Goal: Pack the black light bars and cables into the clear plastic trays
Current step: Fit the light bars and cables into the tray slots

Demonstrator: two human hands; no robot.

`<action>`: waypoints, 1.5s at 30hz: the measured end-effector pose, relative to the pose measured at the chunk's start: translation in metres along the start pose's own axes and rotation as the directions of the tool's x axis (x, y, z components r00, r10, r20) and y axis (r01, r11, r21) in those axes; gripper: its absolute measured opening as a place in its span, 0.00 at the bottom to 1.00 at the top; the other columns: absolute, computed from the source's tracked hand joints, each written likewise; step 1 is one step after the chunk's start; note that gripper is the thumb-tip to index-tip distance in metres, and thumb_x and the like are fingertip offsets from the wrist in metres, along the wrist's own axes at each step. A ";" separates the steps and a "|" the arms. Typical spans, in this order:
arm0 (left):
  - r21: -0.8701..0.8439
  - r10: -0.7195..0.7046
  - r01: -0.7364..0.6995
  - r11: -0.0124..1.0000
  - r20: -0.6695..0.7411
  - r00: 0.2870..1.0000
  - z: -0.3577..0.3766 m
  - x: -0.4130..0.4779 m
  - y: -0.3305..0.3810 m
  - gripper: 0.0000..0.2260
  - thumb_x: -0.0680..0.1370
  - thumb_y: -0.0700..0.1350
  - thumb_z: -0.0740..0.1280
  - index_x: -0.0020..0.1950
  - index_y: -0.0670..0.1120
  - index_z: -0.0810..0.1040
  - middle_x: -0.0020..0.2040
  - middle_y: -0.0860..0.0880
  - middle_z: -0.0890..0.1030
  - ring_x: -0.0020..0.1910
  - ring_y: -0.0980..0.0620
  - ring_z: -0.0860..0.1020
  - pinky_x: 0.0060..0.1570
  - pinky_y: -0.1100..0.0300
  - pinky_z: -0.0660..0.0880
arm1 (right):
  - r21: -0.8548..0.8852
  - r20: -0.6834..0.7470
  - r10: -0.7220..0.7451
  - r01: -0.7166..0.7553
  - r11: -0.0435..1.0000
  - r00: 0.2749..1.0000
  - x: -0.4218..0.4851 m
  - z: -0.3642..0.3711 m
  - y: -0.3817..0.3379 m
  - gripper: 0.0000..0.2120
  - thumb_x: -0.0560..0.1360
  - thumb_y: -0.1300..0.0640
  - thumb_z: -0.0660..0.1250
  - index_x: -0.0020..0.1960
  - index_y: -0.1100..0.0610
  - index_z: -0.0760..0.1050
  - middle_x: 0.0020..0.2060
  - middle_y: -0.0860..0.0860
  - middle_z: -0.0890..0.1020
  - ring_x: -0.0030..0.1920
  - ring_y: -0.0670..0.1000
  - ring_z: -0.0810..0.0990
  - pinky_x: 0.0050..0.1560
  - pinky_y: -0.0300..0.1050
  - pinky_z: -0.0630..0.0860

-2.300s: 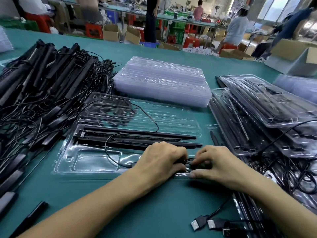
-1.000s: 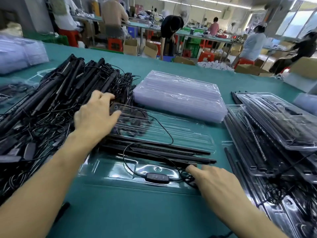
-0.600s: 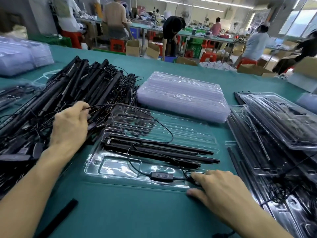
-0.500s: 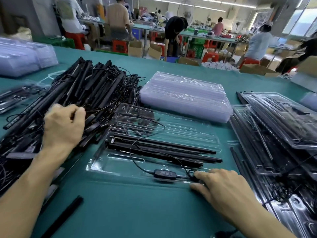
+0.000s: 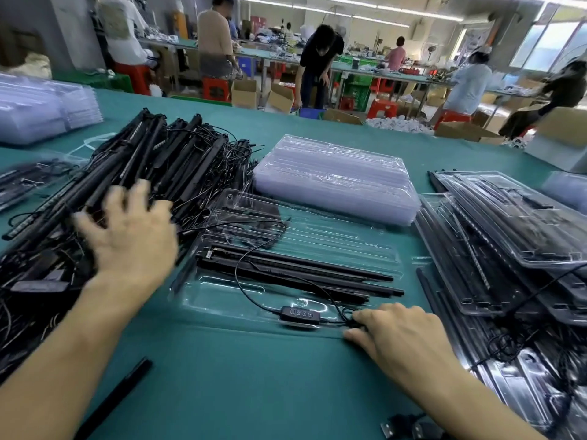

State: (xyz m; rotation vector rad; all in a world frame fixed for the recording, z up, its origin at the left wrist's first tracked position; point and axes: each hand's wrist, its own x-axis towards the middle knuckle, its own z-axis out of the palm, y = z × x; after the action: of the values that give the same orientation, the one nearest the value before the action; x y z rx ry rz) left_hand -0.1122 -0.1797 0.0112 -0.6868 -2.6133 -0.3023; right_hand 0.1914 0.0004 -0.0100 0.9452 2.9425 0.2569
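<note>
Okay, left hand (image 5: 127, 236) hovers over the tangled pile of bars (image 5: 152, 166) on the left, fingers spread and blurred. Right hand (image 5: 403, 338) sits at the near right corner of the tray (image 5: 222, 300), fingers curled onto the cable coil (image 5: 347, 312), pinning it. The risk as I see it: those pile wires are knotted, so one pull may drag several bars across the tray. The packed bars (image 5: 301, 274) lie side by side, thin and matte black. Their cable (image 5: 241, 265) arcs loose above them, with the button controller (image 5: 300, 312) at the near edge.
</note>
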 end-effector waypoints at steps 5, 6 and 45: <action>-0.138 0.272 -0.248 0.959 0.193 0.943 0.015 0.013 0.060 0.22 0.81 0.57 0.59 0.73 0.50 0.70 0.64 0.47 0.78 0.62 0.43 0.76 0.58 0.48 0.72 | 0.012 0.001 0.003 -0.003 1.000 1.000 -0.001 0.002 0.000 0.26 0.76 0.29 0.48 0.61 0.44 0.72 0.50 0.45 0.80 0.51 0.53 0.80 0.42 0.46 0.71; -0.117 0.276 -0.256 0.960 0.214 0.937 0.021 0.017 0.064 0.21 0.81 0.57 0.60 0.72 0.51 0.71 0.64 0.47 0.78 0.62 0.43 0.75 0.57 0.48 0.72 | 0.018 0.000 0.003 -0.003 1.000 1.000 -0.001 0.002 0.000 0.27 0.76 0.29 0.48 0.61 0.44 0.72 0.50 0.45 0.80 0.51 0.53 0.80 0.43 0.45 0.71; -0.094 0.342 -0.330 0.939 0.180 0.922 -0.022 -0.019 0.028 0.24 0.80 0.48 0.59 0.76 0.53 0.63 0.74 0.50 0.61 0.61 0.43 0.69 0.52 0.47 0.75 | 0.033 -0.072 0.005 -0.002 0.999 0.997 0.003 0.000 0.000 0.26 0.75 0.28 0.51 0.56 0.44 0.76 0.47 0.44 0.81 0.47 0.51 0.81 0.35 0.44 0.66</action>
State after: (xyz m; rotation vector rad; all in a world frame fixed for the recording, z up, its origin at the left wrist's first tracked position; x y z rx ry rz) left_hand -0.0756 -0.1701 0.0248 -1.2238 -2.6096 -0.2202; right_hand 0.1889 0.0023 -0.0100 0.9655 3.0199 0.2492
